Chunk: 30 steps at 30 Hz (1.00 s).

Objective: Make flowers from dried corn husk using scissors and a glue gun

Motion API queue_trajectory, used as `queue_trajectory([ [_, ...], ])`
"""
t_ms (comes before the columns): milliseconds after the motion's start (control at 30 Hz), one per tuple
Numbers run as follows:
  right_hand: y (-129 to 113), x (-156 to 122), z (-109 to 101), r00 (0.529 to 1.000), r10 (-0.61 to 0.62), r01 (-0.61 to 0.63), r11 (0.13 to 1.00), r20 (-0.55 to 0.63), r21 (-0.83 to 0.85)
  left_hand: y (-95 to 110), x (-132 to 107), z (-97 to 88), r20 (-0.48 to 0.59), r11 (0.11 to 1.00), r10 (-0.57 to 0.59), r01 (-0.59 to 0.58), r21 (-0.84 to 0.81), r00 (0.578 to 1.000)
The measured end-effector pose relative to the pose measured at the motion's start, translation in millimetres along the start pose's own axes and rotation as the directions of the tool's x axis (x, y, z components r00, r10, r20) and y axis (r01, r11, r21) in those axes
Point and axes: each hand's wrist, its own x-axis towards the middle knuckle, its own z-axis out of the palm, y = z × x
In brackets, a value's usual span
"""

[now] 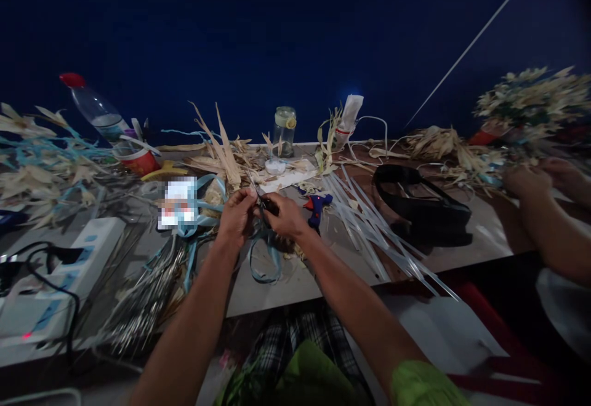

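Note:
Over the middle of the table, my left hand (pixel 236 214) is closed in a pinch; what sits between its fingertips is too small to make out. Close beside it, my right hand (pixel 285 215) is wrapped round dark-handled scissors (pixel 268 205), whose thin blades point up toward the left fingertips. Light-blue ribbon (pixel 265 264) lies in loops just below both hands. Dry corn husks (pixel 226 160) stand and lie behind them. Right of my right hand rests a blue glue gun (pixel 318 205).
Long clear glue sticks (pixel 369 224) and a black strapped case (pixel 427 209) lie rightward. Another person's hands (pixel 529 181) work at far right. Leftward are a wire bundle (pixel 148 298), a white power strip (pixel 95 252), a red cup (pixel 141 161) and a bottle (pixel 95 107). A jar (pixel 284 129) stands behind.

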Motion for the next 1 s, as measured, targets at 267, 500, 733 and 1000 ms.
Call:
queue_trajectory([
  [267, 6.6, 1.5, 5.7, 1.000, 0.011, -0.010, 0.999, -0.017, 0.042, 1.2, 1.0, 1.5, -0.009, 0.999, 0.022, -0.022, -0.028, 1.000],
  [500, 7.3, 3.8, 5.3, 0.998, 0.044, -0.040, 0.994, -0.040, 0.106, 1.5, 1.7, 1.1, -0.021, 0.999, 0.033, -0.034, -0.039, 0.999],
  [733, 9.4, 5.4, -0.2, 0.975, 0.171, -0.171, 0.985, -0.140, 0.006, -1.6, 3.4, -2.8, -0.043, 0.990, 0.130, -0.127, 0.066, 0.991],
  [1000, 6.6, 0.5, 0.8, 0.968, 0.250, -0.251, 0.950, -0.029, -0.186, -0.8, 1.5, -1.6, -0.044, 0.947, 0.265, -0.251, 0.203, 0.963],
])
